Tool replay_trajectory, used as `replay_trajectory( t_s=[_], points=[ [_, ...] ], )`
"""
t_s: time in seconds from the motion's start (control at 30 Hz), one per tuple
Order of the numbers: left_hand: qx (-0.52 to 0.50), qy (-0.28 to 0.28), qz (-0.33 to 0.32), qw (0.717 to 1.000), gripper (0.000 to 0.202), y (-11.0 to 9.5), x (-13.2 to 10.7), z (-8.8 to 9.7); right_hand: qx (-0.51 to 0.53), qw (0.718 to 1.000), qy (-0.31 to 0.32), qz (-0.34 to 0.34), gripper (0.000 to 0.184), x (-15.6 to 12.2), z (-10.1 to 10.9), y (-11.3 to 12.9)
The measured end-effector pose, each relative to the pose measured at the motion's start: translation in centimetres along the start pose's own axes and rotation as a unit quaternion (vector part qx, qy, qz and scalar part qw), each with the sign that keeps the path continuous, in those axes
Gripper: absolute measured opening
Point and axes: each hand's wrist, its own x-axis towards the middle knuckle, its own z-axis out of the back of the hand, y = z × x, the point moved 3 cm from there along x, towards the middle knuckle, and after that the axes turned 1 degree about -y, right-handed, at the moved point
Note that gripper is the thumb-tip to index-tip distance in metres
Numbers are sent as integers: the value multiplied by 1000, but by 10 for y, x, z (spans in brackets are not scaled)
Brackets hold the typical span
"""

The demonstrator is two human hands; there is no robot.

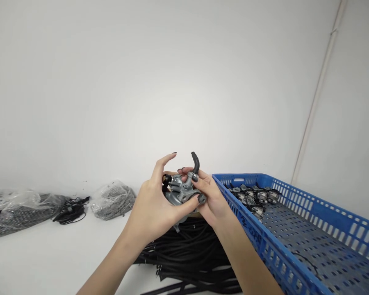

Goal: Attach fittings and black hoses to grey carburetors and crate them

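Note:
A grey metal carburetor (183, 190) is held up between both hands, above a pile of black rubber hoses (193, 254). A bent black rubber elbow (196, 163) sticks up from its top. My left hand (155, 205) grips the carburetor from the left, thumb across its front and index finger raised away from it. From the right, my right hand (213, 196) holds it, with the thumb near the foot of the elbow. A black fitting with a brass-coloured end (166, 180) shows on the carburetor's left side. Fingers hide parts of the body.
To the right stands a blue plastic crate (283, 254) with several carburetors (255, 194) at its far end. Clear plastic bags of small grey parts (113, 200) and a bundle of thin black tubes (70, 211) lie along the wall at left.

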Motion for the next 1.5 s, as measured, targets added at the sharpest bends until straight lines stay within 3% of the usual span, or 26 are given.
replay_trajectory(
  t_s=[0.2,0.37,0.67,0.87,1.03,1.2,1.37,1.5],
  points=[
    [-31,-21,14,999,78,0,-2,6,69,997,34,-7,14,1,-3,3],
    [-13,11,-8,1000,83,1,-1,2,27,1000,12,3,29,1,-1,0],
    [-38,15,-18,999,82,4,2,8,40,998,46,5,19,-1,-2,4],
    [-13,25,-47,998,86,3,0,4,-10,1000,17,7,33,-3,-1,1],
    [1,19,-67,998,87,1,0,6,-7,999,38,23,19,-5,-4,5],
    [-18,23,-60,998,85,1,-1,7,33,998,56,-3,22,-6,-5,9],
    [-1,7,-82,997,87,1,-3,3,-5,999,28,18,32,-7,-4,6],
    [10,10,-89,996,88,1,-2,2,-32,999,29,30,20,-6,-4,4]
  ],
)
